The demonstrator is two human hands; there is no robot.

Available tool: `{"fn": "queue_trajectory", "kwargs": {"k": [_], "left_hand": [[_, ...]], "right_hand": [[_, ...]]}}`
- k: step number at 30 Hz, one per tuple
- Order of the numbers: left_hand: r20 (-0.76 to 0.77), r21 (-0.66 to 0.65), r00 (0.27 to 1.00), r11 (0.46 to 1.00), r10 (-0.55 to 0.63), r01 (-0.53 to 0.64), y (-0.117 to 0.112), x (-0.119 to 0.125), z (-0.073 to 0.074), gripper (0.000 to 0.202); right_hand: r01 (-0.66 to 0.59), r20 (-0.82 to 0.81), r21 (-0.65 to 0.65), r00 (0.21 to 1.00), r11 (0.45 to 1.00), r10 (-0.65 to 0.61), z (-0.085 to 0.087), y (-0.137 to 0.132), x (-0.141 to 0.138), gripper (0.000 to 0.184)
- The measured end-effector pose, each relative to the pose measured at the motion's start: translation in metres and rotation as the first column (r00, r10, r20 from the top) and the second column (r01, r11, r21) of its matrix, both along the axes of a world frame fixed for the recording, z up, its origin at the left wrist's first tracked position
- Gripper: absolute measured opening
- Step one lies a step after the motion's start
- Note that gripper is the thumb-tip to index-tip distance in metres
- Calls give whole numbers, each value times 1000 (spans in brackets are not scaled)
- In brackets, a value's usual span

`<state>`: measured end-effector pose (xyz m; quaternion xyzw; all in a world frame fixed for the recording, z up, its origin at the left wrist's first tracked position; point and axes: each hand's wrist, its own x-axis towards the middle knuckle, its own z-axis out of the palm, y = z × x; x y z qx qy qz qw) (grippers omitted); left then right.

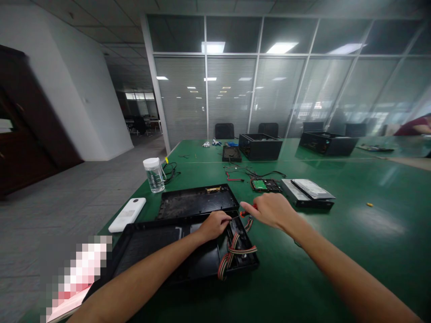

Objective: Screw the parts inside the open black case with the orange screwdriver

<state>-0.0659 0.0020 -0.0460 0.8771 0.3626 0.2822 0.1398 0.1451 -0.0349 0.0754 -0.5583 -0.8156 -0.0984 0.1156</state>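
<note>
clear jar [154, 174] at ten o'clock, white remote [127, 215] below it; hard drives [308, 192] at two o'clock, black case [260, 146] at twelve.

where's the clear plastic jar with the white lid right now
In the head view the jar stands upright on the left part of the green table, near its left edge, behind the white remote-like device and left of the black panel.

The room is moderately lit, cool and greenish. Light comes from ceiling panels [281, 47] overhead, mirrored in the glass wall [256, 89]. The green table [353, 233] carries soft glare patches on its right side and faint shadows under the arms. Straight lines bow near the frame edges, a wide-lens warp. The far right looks hazy and smeared. A pixelated block [81, 278] covers the lower left corner.
</note>
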Motion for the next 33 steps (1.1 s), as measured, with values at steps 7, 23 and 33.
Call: {"fn": "queue_trajectory", "kwargs": {"k": [7, 23, 33], "left_hand": [[2, -5, 1000, 1000, 25, -25, -1, 0, -1, 18], [-40, -24, 999, 999, 35, -36, -4, -2, 7, 17], [-38, -3, 999, 1000, 26, -27, -4, -3, 7, 17]], "right_hand": [[-175, 102, -85, 978, 981, 183, 37, 15, -40, 44], [-98, 243, -219, 958, 971, 152, 54, 20, -58, 48], [-108, 233, -173, 961, 979, 147, 47, 21, -54, 40]]}}
